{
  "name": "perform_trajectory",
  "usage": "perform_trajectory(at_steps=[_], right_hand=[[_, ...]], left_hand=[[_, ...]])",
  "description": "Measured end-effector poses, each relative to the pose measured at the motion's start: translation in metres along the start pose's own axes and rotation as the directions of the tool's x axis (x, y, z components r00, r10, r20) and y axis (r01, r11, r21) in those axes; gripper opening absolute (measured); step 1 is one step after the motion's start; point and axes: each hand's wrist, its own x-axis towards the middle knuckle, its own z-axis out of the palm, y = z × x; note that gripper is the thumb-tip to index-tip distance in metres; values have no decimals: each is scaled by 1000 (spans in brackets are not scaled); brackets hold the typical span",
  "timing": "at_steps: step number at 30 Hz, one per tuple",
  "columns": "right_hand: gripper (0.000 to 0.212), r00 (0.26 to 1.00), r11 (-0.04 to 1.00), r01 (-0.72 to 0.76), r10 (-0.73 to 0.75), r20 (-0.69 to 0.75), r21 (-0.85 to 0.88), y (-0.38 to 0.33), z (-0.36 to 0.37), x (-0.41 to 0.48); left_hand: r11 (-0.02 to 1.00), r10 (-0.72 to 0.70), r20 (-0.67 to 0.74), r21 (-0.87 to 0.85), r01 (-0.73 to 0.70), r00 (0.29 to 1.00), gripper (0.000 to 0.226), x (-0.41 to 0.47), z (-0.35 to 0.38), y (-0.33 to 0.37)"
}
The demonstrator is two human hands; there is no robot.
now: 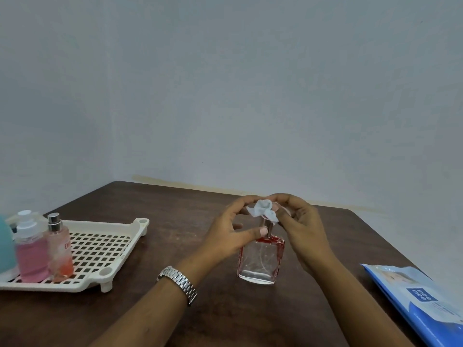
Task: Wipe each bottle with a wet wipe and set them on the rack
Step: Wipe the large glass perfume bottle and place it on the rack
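Observation:
A clear square glass bottle point(260, 261) with red edges stands upright on the brown table, in the middle. A crumpled white wet wipe point(263, 211) sits over its sprayer top. My left hand point(230, 231) curls round the neck, thumb against the sprayer stem. My right hand point(300, 221) pinches the wipe against the top from the right. On the cream perforated rack point(100, 246) at the left stand a bottle of pink liquid with a white cap point(31, 256) and a slim pale-pink bottle with a silver sprayer point(60, 249).
A blue pack of wet wipes point(421, 301) lies at the table's right edge. A teal rounded object point(5, 246) is cut off at the far left on the rack. A plain wall rises behind the table. A metal watch point(179, 284) is on my left wrist.

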Motion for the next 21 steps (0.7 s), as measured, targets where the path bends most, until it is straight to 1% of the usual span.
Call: perform_trajectory(at_steps=[2,4,6,8,12,15,18,21], right_hand=[[17,1000,1000,2,-3,11,8,1,0,-1],[16,996,1000,12,-12,86,0,-1,-3,-2],[15,983,998,21,-9,186,-64,-4,-7,-3],[18,973,995,8,14,231,-96,-5,-10,-2],[17,976,997,1,17,219,-80,-1,-10,-2],[17,984,999,-21,14,180,39,4,-6,-2],[26,989,985,-88,70,128,146,7,-4,-2],[25,992,993,-72,61,114,95,10,-5,-2]], left_hand=[[1000,6,-6,-13,-6,1000,57,0,1,0],[999,26,0,-33,-25,1000,59,1,1,0],[998,36,3,-59,-36,999,61,1,1,0],[996,47,2,-78,-47,999,59,1,1,0],[994,54,11,-91,-53,998,56,2,2,-1],[995,45,19,-90,-44,999,57,2,2,-4],[998,49,18,-31,-48,999,58,1,3,-3],[998,55,27,-6,-55,998,56,0,4,-1]])
